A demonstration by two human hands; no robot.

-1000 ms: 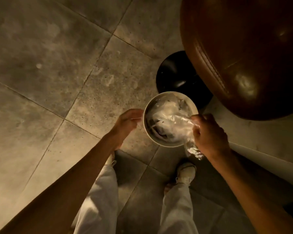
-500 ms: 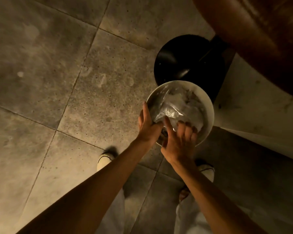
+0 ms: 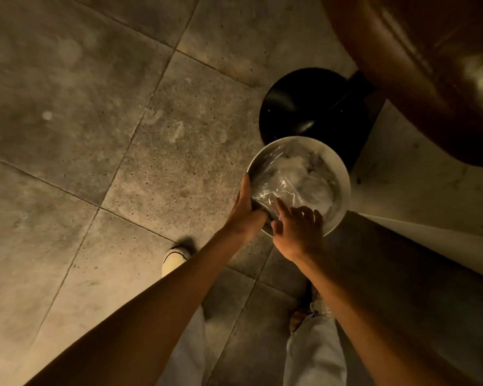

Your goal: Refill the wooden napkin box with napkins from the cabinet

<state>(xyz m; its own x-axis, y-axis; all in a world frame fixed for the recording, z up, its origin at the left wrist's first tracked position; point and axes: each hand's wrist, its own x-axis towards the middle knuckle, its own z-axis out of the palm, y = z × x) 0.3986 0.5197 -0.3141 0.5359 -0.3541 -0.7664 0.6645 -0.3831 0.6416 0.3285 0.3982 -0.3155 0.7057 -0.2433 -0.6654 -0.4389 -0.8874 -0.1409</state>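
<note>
My right hand [image 3: 297,231] has let go of wrapper [image 3: 285,188]; it now lies in bin [image 3: 343,188], fingers spread loose above, holding nothing. Left hand [image 3: 246,210] has shifted onto near rim, flat, steadying. Looks like packaging binned, refill side job done. Napkin box, cabinet, napkins out of view. Bin contents murky in dim light.

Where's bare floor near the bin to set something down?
Open tile floor spreads left of the white bin and ahead of the left shoe. Crowded: the black stool base sits right behind the bin, and both hands are at its near rim.
</note>
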